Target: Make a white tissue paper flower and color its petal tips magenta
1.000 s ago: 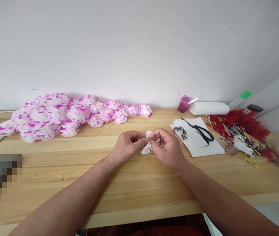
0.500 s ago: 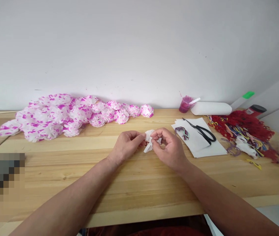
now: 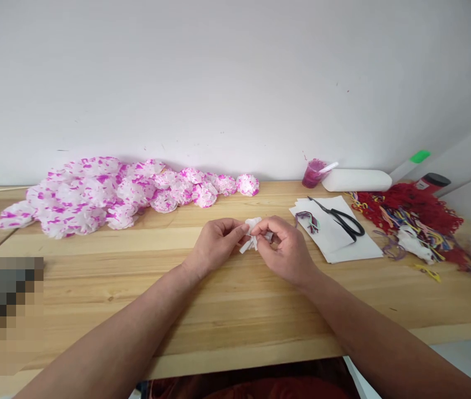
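Note:
Between my two hands, just above the wooden table (image 3: 219,310), is a small white pleated paper flower (image 3: 254,223) with its folds partly fanned out. My left hand (image 3: 218,244) pinches its left side between thumb and fingers. From the right, the fingertips of my right hand (image 3: 283,246) are closed on the paper's folds. The fingers hide much of its middle. To the left lies a heap of finished-looking white paper flowers (image 3: 80,197) speckled with magenta, trailing off to a single flower (image 3: 247,184) by the wall.
Right of my hands, black-handled scissors (image 3: 346,223) and short yarn pieces (image 3: 310,220) lie on white paper sheets (image 3: 333,252). Behind stand a cup of magenta liquid (image 3: 312,176) and a white roll (image 3: 358,180). Tangled red yarn (image 3: 422,208) and a dark-lidded jar (image 3: 434,182) are farther right.
The paper has shifted slightly between my fingers, and its lower folds are spread a little differently. Dark red thread visible by my left fingertips earlier is now hidden. Both hands stay nearly in place.

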Demonstrator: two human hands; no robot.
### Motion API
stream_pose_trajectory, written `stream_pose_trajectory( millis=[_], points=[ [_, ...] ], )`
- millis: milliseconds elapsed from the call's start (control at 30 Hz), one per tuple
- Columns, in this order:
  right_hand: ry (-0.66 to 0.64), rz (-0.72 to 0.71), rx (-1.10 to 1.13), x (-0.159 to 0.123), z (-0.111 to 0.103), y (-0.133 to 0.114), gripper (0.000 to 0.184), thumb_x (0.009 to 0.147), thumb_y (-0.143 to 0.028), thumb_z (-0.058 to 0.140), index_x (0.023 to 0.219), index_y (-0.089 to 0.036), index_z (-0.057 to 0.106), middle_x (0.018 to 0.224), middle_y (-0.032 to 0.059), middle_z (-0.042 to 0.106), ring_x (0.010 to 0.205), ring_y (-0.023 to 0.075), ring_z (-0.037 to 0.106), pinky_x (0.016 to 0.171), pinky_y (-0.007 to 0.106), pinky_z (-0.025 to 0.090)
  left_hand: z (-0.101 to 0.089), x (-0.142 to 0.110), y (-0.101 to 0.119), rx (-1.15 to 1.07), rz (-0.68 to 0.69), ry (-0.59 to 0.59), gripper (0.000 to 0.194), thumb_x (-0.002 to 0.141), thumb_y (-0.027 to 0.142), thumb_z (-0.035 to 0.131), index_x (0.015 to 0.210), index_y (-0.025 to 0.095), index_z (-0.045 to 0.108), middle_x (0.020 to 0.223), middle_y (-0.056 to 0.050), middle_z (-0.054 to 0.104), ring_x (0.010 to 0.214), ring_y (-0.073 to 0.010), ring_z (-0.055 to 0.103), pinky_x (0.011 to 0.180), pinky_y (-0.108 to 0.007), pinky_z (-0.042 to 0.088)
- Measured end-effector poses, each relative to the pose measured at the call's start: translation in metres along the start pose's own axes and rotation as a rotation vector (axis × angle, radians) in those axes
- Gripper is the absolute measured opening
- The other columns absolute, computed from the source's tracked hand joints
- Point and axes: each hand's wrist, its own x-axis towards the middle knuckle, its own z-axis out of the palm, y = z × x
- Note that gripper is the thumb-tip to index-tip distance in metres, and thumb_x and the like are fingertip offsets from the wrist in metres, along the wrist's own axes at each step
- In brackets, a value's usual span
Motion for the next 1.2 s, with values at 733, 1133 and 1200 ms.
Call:
stream_pose_trajectory(
  millis=[733,1133,1200],
  points=[
    [0.005,0.02,0.015,0.0,0.0,0.0,0.014,0.077,-0.009,0.056,0.084,-0.021,0.061,0.08,0.0014,0.062,0.073,0.0146,0.06,0.064,0.026,0.047,0.002,-0.004,0.005,0.116,0.038,0.052,0.037,0.076,0.05,0.069,0.074,0.013,0.069,0.061,0.0,0.06,0.055,-0.0106,0.047,0.051,-0.022,0.034],
    [-0.014,0.148,0.068,0.002,0.0,-0.004,0.007,0.077,-0.017,0.061,0.075,-0.021,0.056,0.069,-0.0024,0.06,0.061,0.0114,0.055,0.057,0.023,0.045,0.0,-0.005,0.003,0.191,0.102,-0.088,0.036,0.089,0.046,0.054,0.085,0.015,0.072,0.083,-0.005,0.071,0.078,-0.0182,0.061,0.069,-0.025,0.047],
    [-0.019,0.168,0.074,0.003,0.0,-0.004,0.008,0.076,-0.015,0.06,0.074,-0.021,0.055,0.067,-0.003,0.06,0.059,0.0112,0.055,0.056,0.023,0.045,0.0,-0.006,0.005,0.21,0.112,-0.083,0.035,0.089,0.045,0.053,0.084,0.015,0.072,0.083,-0.005,0.071,0.079,-0.0184,0.061,0.071,-0.026,0.047]
  ],
)
